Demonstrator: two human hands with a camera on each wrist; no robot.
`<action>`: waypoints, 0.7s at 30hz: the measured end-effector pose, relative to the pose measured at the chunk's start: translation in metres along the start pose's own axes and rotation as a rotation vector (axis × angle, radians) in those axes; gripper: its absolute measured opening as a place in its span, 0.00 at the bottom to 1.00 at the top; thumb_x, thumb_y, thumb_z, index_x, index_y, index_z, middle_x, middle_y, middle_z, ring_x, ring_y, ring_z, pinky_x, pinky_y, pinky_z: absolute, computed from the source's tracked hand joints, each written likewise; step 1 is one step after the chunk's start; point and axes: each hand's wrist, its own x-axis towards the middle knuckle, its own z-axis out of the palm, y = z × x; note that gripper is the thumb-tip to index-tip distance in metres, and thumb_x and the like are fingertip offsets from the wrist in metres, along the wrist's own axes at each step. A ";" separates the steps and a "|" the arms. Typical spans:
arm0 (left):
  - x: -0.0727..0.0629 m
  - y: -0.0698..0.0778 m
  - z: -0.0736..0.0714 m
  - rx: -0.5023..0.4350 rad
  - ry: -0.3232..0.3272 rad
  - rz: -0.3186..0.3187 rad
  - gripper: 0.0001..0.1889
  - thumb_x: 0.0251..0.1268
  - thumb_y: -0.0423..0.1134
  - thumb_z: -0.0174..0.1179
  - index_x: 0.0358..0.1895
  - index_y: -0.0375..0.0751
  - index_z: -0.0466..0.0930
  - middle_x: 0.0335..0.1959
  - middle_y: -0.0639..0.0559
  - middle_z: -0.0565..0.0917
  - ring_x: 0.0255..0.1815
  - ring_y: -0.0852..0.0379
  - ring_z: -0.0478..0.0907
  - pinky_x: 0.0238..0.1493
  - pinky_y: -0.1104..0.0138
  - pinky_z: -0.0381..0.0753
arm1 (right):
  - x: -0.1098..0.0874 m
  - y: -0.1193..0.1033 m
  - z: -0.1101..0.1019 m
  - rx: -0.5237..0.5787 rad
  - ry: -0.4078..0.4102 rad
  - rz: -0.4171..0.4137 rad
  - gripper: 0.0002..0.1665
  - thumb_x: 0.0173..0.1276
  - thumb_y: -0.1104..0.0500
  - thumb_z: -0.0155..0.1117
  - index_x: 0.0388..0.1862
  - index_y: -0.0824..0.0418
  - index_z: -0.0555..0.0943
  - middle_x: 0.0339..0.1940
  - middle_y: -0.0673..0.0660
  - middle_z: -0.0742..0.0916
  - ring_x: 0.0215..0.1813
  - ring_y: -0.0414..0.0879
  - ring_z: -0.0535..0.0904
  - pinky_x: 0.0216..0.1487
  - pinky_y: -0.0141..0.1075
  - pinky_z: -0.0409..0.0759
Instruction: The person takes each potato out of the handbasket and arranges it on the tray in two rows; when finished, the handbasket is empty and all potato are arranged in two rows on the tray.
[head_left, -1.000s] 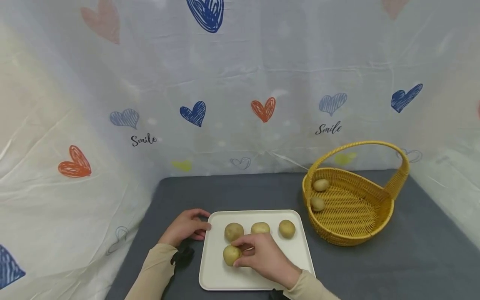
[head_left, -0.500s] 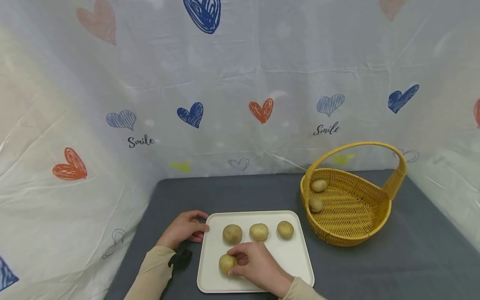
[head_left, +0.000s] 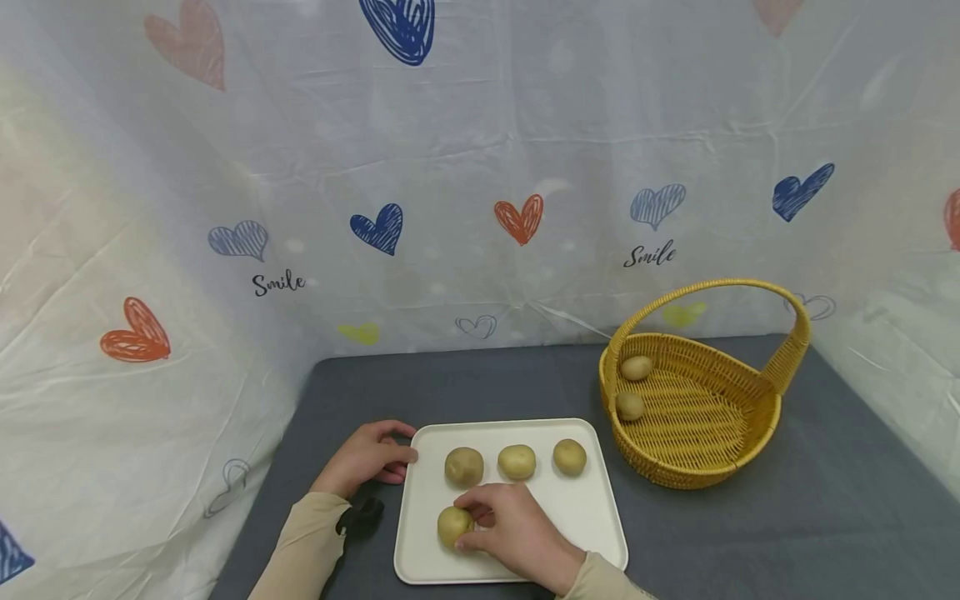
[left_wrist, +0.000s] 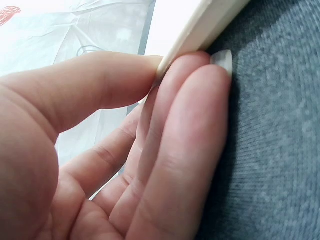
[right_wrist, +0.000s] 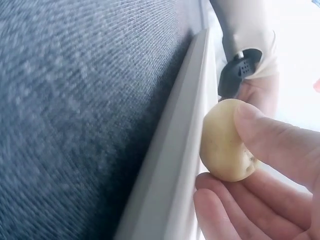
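Observation:
A white rectangular tray point(head_left: 558, 533) lies on the table with several potatoes on it. Three of them, a brownish potato point(head_left: 464, 467), a paler potato point(head_left: 517, 462) and a round potato point(head_left: 570, 457), form a row along its far side. My right hand point(head_left: 517, 529) pinches another potato point(head_left: 454, 527) between thumb and fingers at the tray's near left; the right wrist view shows this pale potato point(right_wrist: 225, 142) close to the rim. At the tray's left edge, my left hand point(head_left: 369, 458) grips the rim, thumb point(left_wrist: 115, 80) on top and fingertips point(left_wrist: 200, 105) against the outer side.
A yellow woven basket point(head_left: 690, 479) with a tall arched handle stands right of the tray. Two potatoes lie at its left inside, a far potato point(head_left: 637, 367) and a near potato point(head_left: 630, 406). Dark grey cloth point(head_left: 450, 387) covers the table; a heart-printed curtain point(head_left: 450, 167) hangs behind.
With the potato pinched, my right hand has shifted slightly left and towards me on the tray, showing more of the middle back potato. My left hand stays at the tray's edge.

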 end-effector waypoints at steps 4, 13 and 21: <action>0.001 -0.001 0.000 0.005 0.006 0.001 0.27 0.65 0.40 0.77 0.66 0.40 0.83 0.32 0.45 0.87 0.29 0.55 0.88 0.33 0.61 0.93 | 0.000 -0.001 -0.001 -0.019 -0.005 0.003 0.23 0.57 0.59 0.87 0.51 0.58 0.91 0.43 0.46 0.94 0.43 0.28 0.87 0.47 0.27 0.88; 0.000 0.000 0.000 -0.003 -0.006 0.007 0.27 0.65 0.39 0.76 0.66 0.39 0.83 0.32 0.45 0.87 0.30 0.55 0.89 0.34 0.60 0.93 | -0.001 0.000 -0.004 -0.035 -0.015 -0.017 0.24 0.55 0.61 0.88 0.52 0.60 0.91 0.44 0.48 0.94 0.43 0.30 0.87 0.47 0.28 0.88; -0.001 0.001 0.000 -0.005 -0.008 0.010 0.27 0.66 0.39 0.76 0.66 0.39 0.83 0.33 0.44 0.87 0.30 0.55 0.89 0.34 0.60 0.93 | 0.000 0.000 -0.006 -0.034 -0.020 -0.013 0.25 0.56 0.59 0.88 0.53 0.60 0.91 0.47 0.50 0.93 0.45 0.31 0.87 0.49 0.29 0.88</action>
